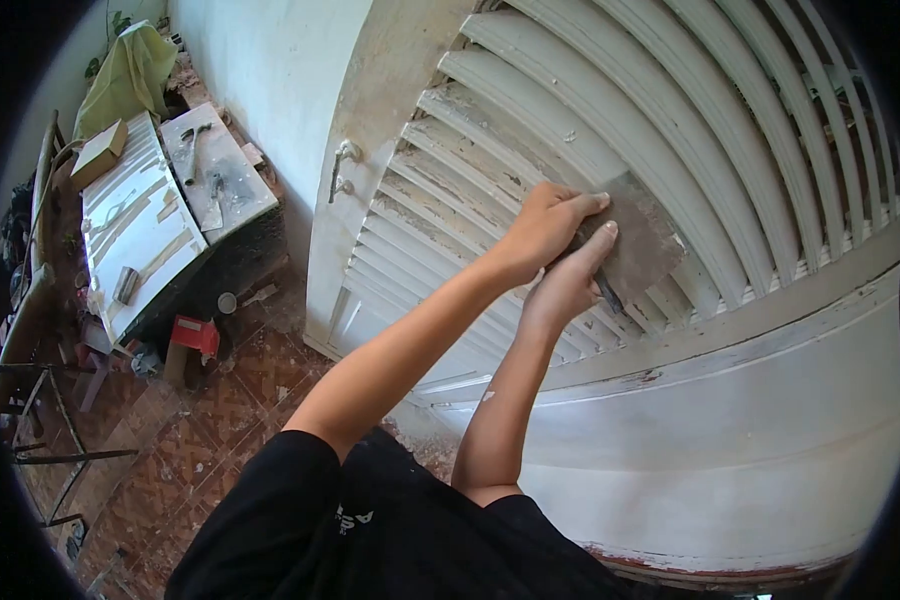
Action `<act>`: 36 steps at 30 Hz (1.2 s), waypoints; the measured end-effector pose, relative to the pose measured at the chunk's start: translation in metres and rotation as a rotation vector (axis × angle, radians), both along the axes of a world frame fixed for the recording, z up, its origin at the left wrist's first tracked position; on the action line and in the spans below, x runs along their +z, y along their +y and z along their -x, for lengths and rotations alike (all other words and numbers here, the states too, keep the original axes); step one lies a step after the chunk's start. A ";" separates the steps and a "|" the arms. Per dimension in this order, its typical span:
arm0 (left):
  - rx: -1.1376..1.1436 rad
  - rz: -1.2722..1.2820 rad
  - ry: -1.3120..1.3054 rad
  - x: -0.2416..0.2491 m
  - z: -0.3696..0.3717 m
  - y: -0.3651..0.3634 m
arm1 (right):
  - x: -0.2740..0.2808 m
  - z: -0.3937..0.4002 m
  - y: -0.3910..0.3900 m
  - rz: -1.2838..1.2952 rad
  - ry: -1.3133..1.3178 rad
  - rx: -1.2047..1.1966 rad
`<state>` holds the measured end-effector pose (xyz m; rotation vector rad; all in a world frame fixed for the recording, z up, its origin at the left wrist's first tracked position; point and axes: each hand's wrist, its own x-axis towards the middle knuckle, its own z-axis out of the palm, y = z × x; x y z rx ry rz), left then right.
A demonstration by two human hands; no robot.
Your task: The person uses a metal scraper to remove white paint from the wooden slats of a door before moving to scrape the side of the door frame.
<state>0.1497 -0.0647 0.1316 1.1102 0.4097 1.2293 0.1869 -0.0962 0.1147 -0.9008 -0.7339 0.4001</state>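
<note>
A wide putty knife with a broad grey metal blade lies against the white slats of a louvred door. Its dark handle sticks out below my right hand, whose fingers are wrapped round it, thumb toward the blade. My left hand is closed on the same tool just above, its fingers at the blade's near edge. The two hands nearly touch each other. Around the blade the slats are scuffed, with brownish, worn patches on those to the left. Part of the handle is hidden by my hands.
At the left, a hammer and a small scraper lie on a dusty board. A metal can rests on a white panel nearby. A red box stands on the tiled floor. The door has a handle.
</note>
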 end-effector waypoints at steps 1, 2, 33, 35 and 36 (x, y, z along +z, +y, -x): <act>0.026 -0.009 0.072 -0.001 0.005 0.001 | -0.003 0.001 0.001 0.012 -0.014 0.060; -0.008 0.035 -0.030 -0.004 0.008 0.004 | -0.006 0.007 0.007 0.001 -0.019 0.021; 0.107 0.081 -0.005 -0.001 0.039 0.007 | -0.007 0.035 0.017 -0.021 0.031 0.120; 0.130 0.056 -0.024 0.000 0.033 0.002 | -0.002 0.030 0.010 -0.006 0.050 0.132; 0.142 0.021 -0.047 0.001 0.029 0.000 | 0.000 0.028 0.007 -0.002 0.065 0.134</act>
